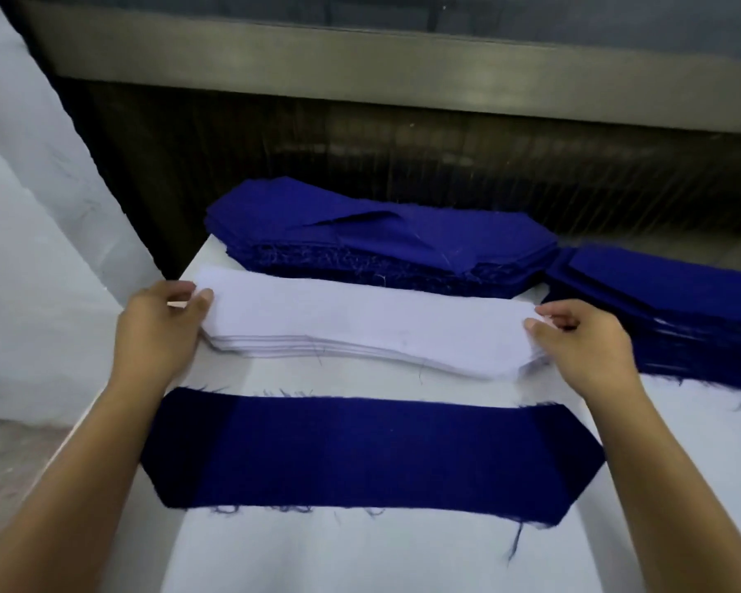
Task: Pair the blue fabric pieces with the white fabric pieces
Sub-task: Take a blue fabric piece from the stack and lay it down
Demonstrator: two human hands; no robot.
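Observation:
A single blue fabric piece (373,455) lies flat on the white table (360,554), near me, with frayed edges. Behind it sits a low stack of white fabric pieces (369,327). My left hand (159,327) pinches the left end of the top white piece between thumb and fingers. My right hand (582,344) pinches its right end the same way. A thick stack of blue pieces (373,246) lies further back.
A second blue stack (676,310) lies at the right, reaching the frame's edge. A white cloth or wall panel (31,233) stands at the left. A dark machine bed with a metal rail (403,70) runs behind the table.

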